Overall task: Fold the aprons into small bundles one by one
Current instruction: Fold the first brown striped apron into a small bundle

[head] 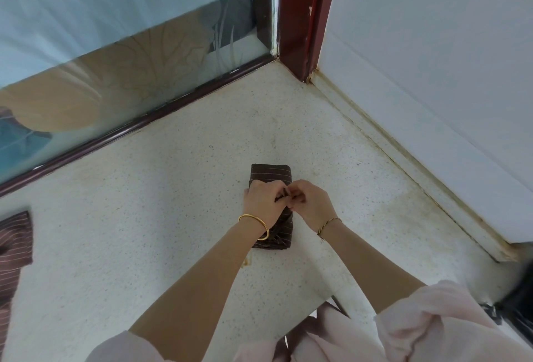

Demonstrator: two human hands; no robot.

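A brown striped apron (pixel 270 173), folded into a small oblong bundle, lies on the speckled white counter (pixel 173 194) in the middle of the view. My left hand (pixel 264 201) and my right hand (pixel 310 203) meet above the bundle's middle. Both pinch thin dark apron strings (pixel 284 195) between their fingertips. The near end of the bundle shows between my wrists. The middle of the bundle is hidden under my hands.
Another brown striped apron (pixel 13 249) lies loose at the counter's left edge. A glass pane in a dark frame (pixel 138 128) runs along the back left. A red post (pixel 302 15) stands in the corner and a white wall (pixel 432 73) borders the right.
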